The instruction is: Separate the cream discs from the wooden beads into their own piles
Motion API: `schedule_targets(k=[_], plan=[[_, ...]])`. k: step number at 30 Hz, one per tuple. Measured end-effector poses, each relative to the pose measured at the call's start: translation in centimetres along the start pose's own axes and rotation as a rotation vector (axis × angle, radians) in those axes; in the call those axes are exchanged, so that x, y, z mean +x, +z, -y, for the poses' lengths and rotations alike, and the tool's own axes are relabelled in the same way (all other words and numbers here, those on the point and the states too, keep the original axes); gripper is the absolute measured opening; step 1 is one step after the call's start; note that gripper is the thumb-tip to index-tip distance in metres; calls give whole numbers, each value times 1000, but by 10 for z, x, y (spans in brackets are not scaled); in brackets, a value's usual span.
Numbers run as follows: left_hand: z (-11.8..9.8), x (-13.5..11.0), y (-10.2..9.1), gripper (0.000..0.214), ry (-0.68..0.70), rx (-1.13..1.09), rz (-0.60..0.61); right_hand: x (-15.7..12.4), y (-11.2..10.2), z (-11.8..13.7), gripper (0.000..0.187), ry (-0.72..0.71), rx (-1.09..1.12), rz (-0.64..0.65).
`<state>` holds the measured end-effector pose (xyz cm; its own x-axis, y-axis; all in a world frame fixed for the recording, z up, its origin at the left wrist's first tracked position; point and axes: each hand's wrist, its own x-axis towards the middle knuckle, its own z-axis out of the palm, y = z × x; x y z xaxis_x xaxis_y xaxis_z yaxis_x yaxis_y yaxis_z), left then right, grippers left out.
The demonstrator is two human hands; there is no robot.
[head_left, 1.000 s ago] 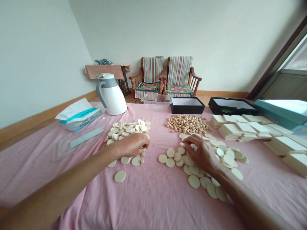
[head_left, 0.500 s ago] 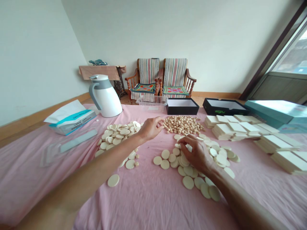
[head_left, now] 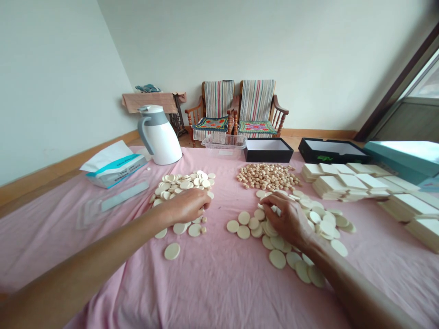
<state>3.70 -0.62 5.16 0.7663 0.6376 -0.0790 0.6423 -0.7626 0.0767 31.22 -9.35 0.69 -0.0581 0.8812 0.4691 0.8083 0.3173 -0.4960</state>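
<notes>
My left hand (head_left: 190, 204) reaches over the left-hand heap of pale round discs (head_left: 185, 185). Its fingers are bent and pressed together; whatever they hold is hidden. Two small wooden pieces (head_left: 203, 230) lie beside discs just below that hand, and a single disc (head_left: 172, 251) rests nearer to me. Over the right-hand spread of round discs (head_left: 277, 259) my right hand (head_left: 288, 217) is lowered, thumb and fingers curled together among the discs. What sits between those fingertips I cannot make out. Beyond it lies a heap of small wooden pieces (head_left: 269, 176).
Stacks of pale rectangular pieces (head_left: 353, 183) stand at the right. Behind are black boxes (head_left: 269, 151), a clear plastic container (head_left: 224, 142) and a teal box (head_left: 404, 155). A white-grey jug (head_left: 163, 141) and a tissue pack (head_left: 115, 167) stand at the left on pink cloth (head_left: 212, 283).
My left hand has moved from the edge of the small wooden pieces leftward and nearer, over the left disc heap. My right hand stays among the right discs. The view has shifted slightly.
</notes>
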Motion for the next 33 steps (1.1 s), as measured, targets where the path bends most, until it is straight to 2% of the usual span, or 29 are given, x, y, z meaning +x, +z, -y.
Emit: schedule_targets(k=[4, 7, 13, 16, 19, 21, 23, 27, 33], plan=[[-3, 3, 2, 15, -15, 62, 12, 1, 0, -1, 15, -15, 8, -3], [-3, 12, 4, 17, -3, 38, -44, 1, 0, -1, 15, -9, 10, -2], [-11, 56, 13, 16, 65, -134, -207, 0, -3, 3, 14, 17, 7, 9], [-17, 82, 21, 16, 2, -276, -384, 0, -2, 2, 14, 29, 9, 15], [-17, 95, 27, 30, -11, -428, -616, 1, -2, 0, 14, 34, 15, 11], [-14, 94, 28, 37, 4, -440, -692, 1, -2, 0, 14, 35, 19, 8], [-9, 85, 26, 33, -7, -408, -723, 1, -2, -1, 13, 32, 15, 10], [1, 56, 26, 26, -62, -353, -777, 0, -1, 0, 13, 15, 2, 8], [13, 19, 38, 17, -83, -295, -911, 0, 0, 2, 15, -21, -4, -35]])
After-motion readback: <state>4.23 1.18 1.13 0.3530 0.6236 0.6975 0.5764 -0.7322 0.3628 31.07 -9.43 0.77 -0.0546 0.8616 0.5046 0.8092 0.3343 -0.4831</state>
